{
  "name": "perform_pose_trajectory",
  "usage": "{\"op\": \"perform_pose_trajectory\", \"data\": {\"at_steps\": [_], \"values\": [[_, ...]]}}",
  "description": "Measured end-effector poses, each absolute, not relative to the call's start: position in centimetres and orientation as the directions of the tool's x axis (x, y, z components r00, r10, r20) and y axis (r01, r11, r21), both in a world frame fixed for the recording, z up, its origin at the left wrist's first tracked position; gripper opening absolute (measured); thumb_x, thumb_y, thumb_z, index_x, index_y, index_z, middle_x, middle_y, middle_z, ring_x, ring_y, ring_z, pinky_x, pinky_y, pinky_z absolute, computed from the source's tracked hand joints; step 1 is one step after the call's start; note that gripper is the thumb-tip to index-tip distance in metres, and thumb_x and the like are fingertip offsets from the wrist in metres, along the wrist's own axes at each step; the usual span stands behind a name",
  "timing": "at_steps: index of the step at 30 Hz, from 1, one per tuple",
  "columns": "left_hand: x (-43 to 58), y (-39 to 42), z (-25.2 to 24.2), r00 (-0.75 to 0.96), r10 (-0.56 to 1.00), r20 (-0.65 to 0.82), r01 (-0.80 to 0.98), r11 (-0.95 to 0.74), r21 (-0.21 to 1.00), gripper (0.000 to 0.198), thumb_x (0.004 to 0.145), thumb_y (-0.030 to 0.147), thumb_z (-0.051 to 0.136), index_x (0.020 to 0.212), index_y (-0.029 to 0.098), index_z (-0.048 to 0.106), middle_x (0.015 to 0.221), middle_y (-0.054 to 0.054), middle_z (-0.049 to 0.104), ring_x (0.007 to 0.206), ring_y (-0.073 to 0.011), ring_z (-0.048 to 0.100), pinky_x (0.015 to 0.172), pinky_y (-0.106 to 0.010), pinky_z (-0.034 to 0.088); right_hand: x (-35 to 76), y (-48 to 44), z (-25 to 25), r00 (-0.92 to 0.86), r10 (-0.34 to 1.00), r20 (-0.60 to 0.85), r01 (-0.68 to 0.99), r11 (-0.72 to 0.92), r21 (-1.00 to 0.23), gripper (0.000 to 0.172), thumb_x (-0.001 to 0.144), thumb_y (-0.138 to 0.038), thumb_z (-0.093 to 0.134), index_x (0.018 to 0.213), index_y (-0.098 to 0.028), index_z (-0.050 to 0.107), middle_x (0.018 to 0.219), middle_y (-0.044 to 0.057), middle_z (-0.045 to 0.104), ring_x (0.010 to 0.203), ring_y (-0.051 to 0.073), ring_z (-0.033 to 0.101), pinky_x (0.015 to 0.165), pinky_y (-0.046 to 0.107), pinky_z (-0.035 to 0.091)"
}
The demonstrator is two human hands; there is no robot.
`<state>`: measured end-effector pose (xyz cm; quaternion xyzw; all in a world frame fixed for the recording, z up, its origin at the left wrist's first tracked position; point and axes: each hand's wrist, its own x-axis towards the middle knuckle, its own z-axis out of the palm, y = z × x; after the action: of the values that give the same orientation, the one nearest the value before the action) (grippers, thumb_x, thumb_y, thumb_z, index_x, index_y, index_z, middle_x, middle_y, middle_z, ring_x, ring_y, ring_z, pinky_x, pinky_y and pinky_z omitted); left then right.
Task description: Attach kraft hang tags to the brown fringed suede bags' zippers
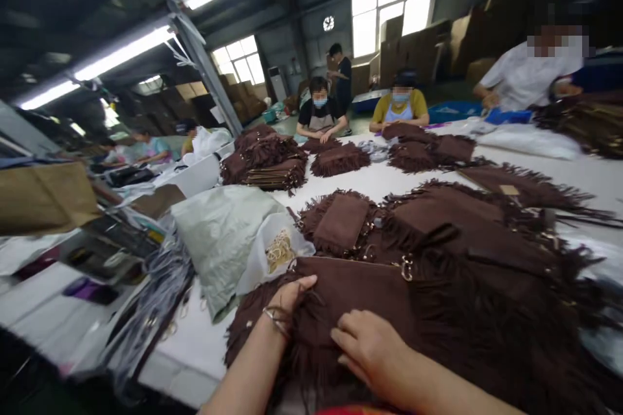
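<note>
I am handling the fringed brown bag by the counter's near edge, apparently straightening it; the next move is probably calling for tidy fringe. Left hand is thumbing its top, right hand half-curling on its front; left fingers are hiding, so I cannot tell either grip.

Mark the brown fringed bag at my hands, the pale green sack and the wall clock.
Brown fringed bag [357,286]: head view, upper part of its flat panel.
Pale green sack [219,227]: head view, its broad side.
Wall clock [329,23]: head view, middle of its dial.
</note>
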<state>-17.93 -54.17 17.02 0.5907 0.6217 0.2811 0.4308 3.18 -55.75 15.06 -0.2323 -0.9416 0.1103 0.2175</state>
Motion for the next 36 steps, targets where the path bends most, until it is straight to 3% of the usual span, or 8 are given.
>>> {"op": "perform_pose_trajectory", "data": {"at_steps": [3, 7, 12, 19, 24, 26, 29, 36], "values": [[-20.7, -56.6, 14.2, -0.127, 0.868, -0.48, 0.019, 0.486, 0.874, 0.028, 0.084, 0.028, 0.06, 0.084, 0.003, 0.074, 0.078, -0.016, 0.076, 0.072, -0.0247, 0.074, 0.068, -0.034, 0.06, 3.7, -56.4, 11.3, -0.783, 0.581, 0.222, 0.434, 0.766, -0.475, 0.017, 0.088, -0.028, 0.06, 0.104, -0.023, 0.064, 0.1, 0.005, 0.067, 0.09, 0.021, 0.06, 0.08, 0.036, 0.046], [-24.0, -59.3, 12.8, -0.236, 0.763, -0.602, -0.405, 0.485, 0.775, 0.036, 0.069, 0.02, 0.079, 0.101, 0.007, 0.07, 0.09, -0.017, 0.076, 0.085, -0.0291, 0.073, 0.082, -0.045, 0.059, 6.9, -52.7, 9.3, -0.643, 0.735, 0.216, 0.606, 0.66, -0.444, 0.03, 0.091, -0.021, 0.052, 0.12, -0.019, 0.06, 0.124, 0.012, 0.062, 0.113, 0.027, 0.054, 0.095, 0.042, 0.043], [-26.2, -60.6, 14.0, -0.414, 0.776, -0.475, -0.271, 0.393, 0.878, 0.045, 0.069, 0.018, 0.079, 0.112, 0.013, 0.065, 0.093, -0.011, 0.076, 0.083, -0.0258, 0.073, 0.082, -0.043, 0.059, 7.4, -48.6, 7.7, -0.699, 0.711, 0.082, 0.65, 0.679, -0.342, 0.056, 0.082, -0.014, 0.058, 0.137, -0.022, 0.049, 0.135, 0.008, 0.059, 0.127, 0.034, 0.044, 0.098, 0.049, 0.038], [-29.6, -64.0, 14.9, -0.588, 0.718, -0.372, 0.051, 0.492, 0.869, 0.026, 0.081, 0.024, 0.065, 0.105, 0.015, 0.066, 0.091, -0.009, 0.074, 0.087, -0.0254, 0.071, 0.079, -0.039, 0.058, 4.1, -47.8, 8.0, -0.714, 0.693, 0.101, 0.617, 0.69, -0.378, 0.015, 0.086, -0.02, 0.057, 0.084, -0.024, 0.071, 0.089, 0.005, 0.072, 0.101, 0.026, 0.056, 0.088, 0.042, 0.033], [-31.6, -65.4, 16.5, -0.695, 0.718, -0.019, 0.66, 0.649, 0.378, 0.031, 0.081, 0.028, 0.062, 0.107, 0.011, 0.065, 0.1, -0.018, 0.068, 0.106, -0.0362, 0.062, 0.094, -0.051, 0.048, 3.1, -47.4, 8.1, -0.698, 0.703, 0.138, 0.562, 0.657, -0.503, 0.016, 0.089, -0.026, 0.057, 0.084, -0.026, 0.072, 0.086, 0.003, 0.07, 0.092, 0.022, 0.058, 0.083, 0.037, 0.033], [-30.6, -64.7, 18.0, -0.584, 0.769, 0.261, 0.812, 0.556, 0.18, 0.043, 0.081, 0.026, 0.061, 0.12, 0.008, 0.059, 0.117, -0.023, 0.06, 0.119, -0.0386, 0.053, 0.102, -0.056, 0.041, 2.9, -47.3, 7.9, -0.697, 0.706, 0.125, 0.545, 0.635, -0.548, 0.017, 0.09, -0.025, 0.056, 0.087, -0.026, 0.073, 0.084, 0.002, 0.07, 0.087, 0.02, 0.059, 0.081, 0.036, 0.033], [-27.0, -62.2, 20.1, -0.312, 0.835, 0.453, 0.947, 0.239, 0.214, 0.044, 0.084, 0.026, 0.059, 0.125, 0.012, 0.056, 0.129, -0.02, 0.053, 0.128, -0.0351, 0.044, 0.11, -0.054, 0.032, 2.8, -47.1, 8.0, -0.693, 0.712, 0.114, 0.505, 0.592, -0.628, 0.019, 0.091, -0.026, 0.054, 0.089, -0.026, 0.073, 0.086, 0.002, 0.071, 0.087, 0.019, 0.061, 0.081, 0.035, 0.036], [-18.0, -53.7, 18.0, 0.272, 0.951, 0.146, 0.708, -0.3, 0.639, 0.039, 0.081, 0.026, 0.064, 0.12, 0.018, 0.063, 0.129, -0.013, 0.059, 0.124, -0.028, 0.05, 0.111, -0.042, 0.036, 2.9, -47.0, 8.9, -0.676, 0.722, 0.151, 0.425, 0.549, -0.72, 0.021, 0.089, -0.021, 0.053, 0.09, -0.026, 0.073, 0.088, 0.001, 0.072, 0.088, 0.018, 0.063, 0.08, 0.034, 0.042]]}}
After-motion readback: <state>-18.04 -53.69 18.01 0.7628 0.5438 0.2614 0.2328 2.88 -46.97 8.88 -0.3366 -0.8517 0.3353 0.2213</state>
